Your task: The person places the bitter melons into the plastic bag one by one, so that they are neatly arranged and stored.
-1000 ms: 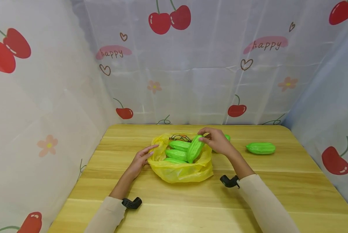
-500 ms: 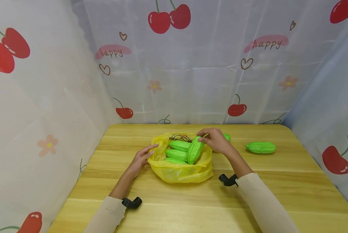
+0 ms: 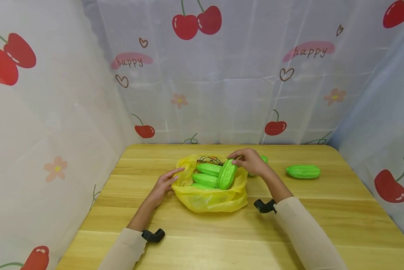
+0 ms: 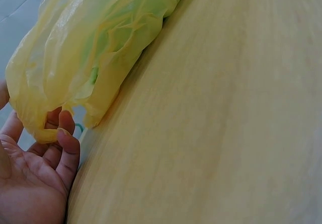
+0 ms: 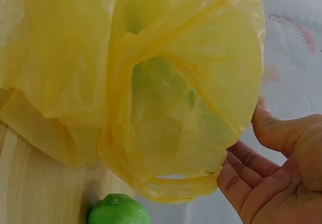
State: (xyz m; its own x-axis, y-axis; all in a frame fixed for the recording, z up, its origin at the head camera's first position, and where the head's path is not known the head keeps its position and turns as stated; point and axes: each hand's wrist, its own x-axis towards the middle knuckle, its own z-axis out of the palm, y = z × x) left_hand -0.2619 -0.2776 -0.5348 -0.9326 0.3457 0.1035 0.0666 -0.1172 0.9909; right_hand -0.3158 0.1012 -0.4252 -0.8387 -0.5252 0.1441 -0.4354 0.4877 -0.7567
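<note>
A yellow plastic bag (image 3: pixel 210 202) sits on the table with its mouth spread wide. Inside lie several light-green bitter melons (image 3: pixel 205 180), side by side. My left hand (image 3: pixel 163 186) is at the bag's left side; in the left wrist view its fingers (image 4: pixel 69 148) curl through a handle loop of the bag. Over the right part of the mouth, my right hand (image 3: pixel 250 162) pinches the upper end of another bitter melon (image 3: pixel 227 174), which stands tilted against those inside. The bag hides that melon's grip in the right wrist view, where the thumb (image 5: pixel 271 131) shows behind the plastic.
One bitter melon (image 3: pixel 303 171) lies on the wooden table (image 3: pixel 202 240) to the right. Another (image 3: pixel 264 159) is partly hidden behind my right hand. Cherry-printed curtains (image 3: pixel 219 93) enclose the table at the back and both sides.
My right hand and the bitter melon it pinches have shifted slightly, and the melon's top sits a little lower. The left hand and the bag have hardly moved.
</note>
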